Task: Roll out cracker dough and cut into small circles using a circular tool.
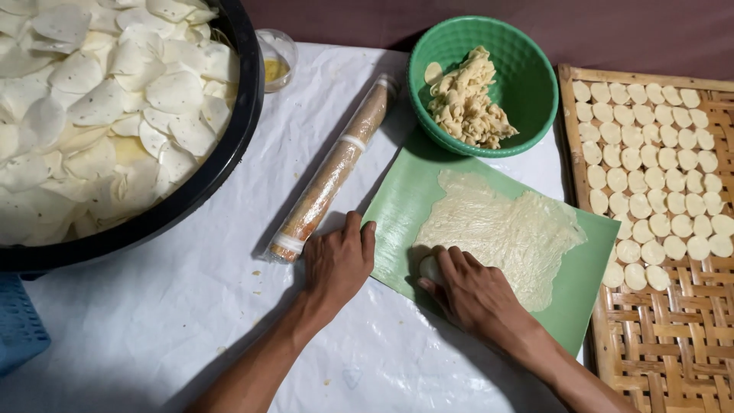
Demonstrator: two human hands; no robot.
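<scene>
A thin sheet of pale dough (501, 233) lies spread on a green mat (589, 283). My right hand (470, 291) presses a small round white cutter (430, 268) onto the sheet's near left edge, fingers wrapped around it. Flat on the mat's left edge rests my left hand (336, 260), fingers together, holding nothing. A plastic-wrapped rolling pin (332, 172) lies diagonally just left of that hand.
A green bowl (535, 84) with dough scraps stands behind the mat. To the right, a woven bamboo tray (665, 329) carries several rows of small dough rounds. A large black basin (229, 153) of thin white discs fills the far left, with a small glass jar (277, 57) beside it.
</scene>
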